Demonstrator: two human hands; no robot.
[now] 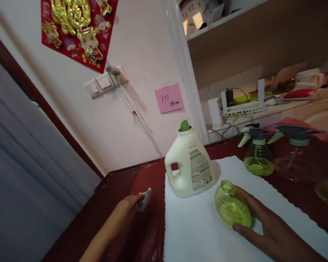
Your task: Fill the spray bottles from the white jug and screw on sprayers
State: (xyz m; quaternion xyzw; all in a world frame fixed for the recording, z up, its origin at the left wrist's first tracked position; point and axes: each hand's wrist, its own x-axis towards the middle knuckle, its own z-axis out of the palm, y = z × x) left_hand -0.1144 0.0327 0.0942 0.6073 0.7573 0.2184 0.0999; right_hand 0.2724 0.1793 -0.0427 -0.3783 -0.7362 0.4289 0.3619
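Note:
My right hand [265, 222] is wrapped round a yellow-green spray bottle body [231, 207], see-through and ribbed. Its neck is uncovered and it tilts slightly to the left over the white cloth. Out to the left, above the dark red table, my left hand [131, 203] is closed on a small grey plastic piece [144, 200]; its exact kind is hard to make out. Between the hands a large cream detergent jug [190, 167] stands upright with its label facing me. Something green [184, 126] sticks up from its mouth.
Spray bottles with dark heads, one green [259, 158] and one pinkish [296, 162], stand at the right. The white cloth [191, 225] covers part of the red table [150, 178]. Behind are a wall with a plugged-in cord [142, 123] and a shelf holding a router [243, 109].

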